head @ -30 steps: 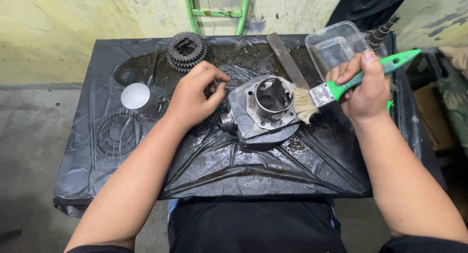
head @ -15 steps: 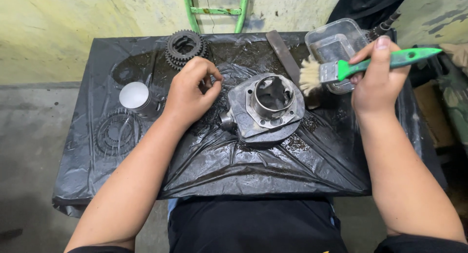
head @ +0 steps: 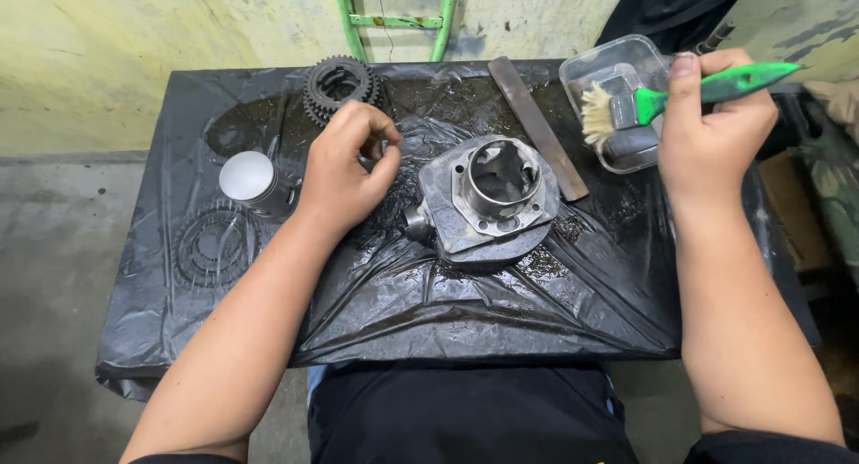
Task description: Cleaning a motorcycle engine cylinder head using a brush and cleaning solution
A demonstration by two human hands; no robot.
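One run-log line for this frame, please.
right hand: holds green brush, bristles over clear tub | left hand: loosely curled beside engine cylinder | nearby: piston, gear, flat bar

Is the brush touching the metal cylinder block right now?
No. The right hand holds the green-handled brush with its bristles over the clear plastic container, well to the side of the cylinder block.
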